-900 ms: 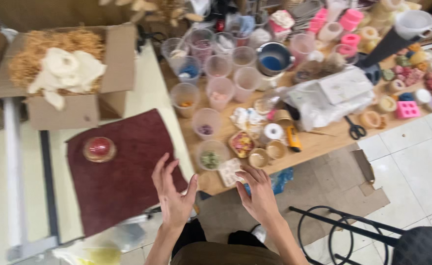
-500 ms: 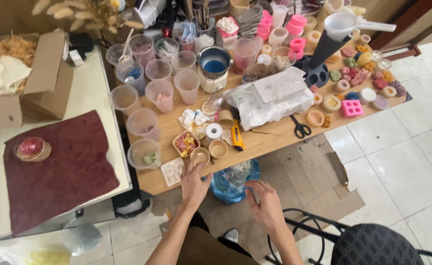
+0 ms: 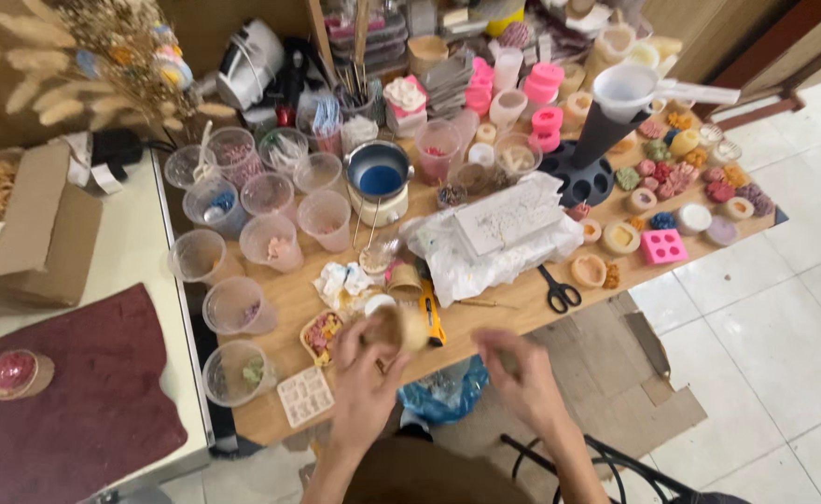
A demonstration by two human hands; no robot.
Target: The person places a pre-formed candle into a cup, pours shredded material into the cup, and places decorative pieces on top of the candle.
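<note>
My left hand (image 3: pixel 359 375) is at the front edge of the wooden table (image 3: pixel 522 297), with its fingers closed around a small round tan bowl (image 3: pixel 397 327) held just above the tabletop. My right hand (image 3: pixel 522 378) hovers to the right, off the table edge. It is blurred, its fingers look curled, and I see nothing in it. A second small tan bowl (image 3: pixel 407 280) and a yellow utility knife (image 3: pixel 432 319) lie just beyond the held bowl. A dish of coloured wax pieces (image 3: pixel 321 334) and a clear mould tray (image 3: pixel 305 397) are to the left of my left hand.
Several plastic cups (image 3: pixel 238 306) crowd the table's left. A blue-filled pot (image 3: pixel 380 177), a white bag (image 3: pixel 494 245), scissors (image 3: pixel 558 291) and a pink mould (image 3: pixel 662 246) lie further back. A dark red cloth (image 3: pixel 84 420) carries a glass candle (image 3: pixel 9 371). A black chair (image 3: pixel 616 471) is behind me.
My view swung right and toward the wooden table. My left hand reached to the table edge and picked up the small tan bowl. My right hand rose beside it.
</note>
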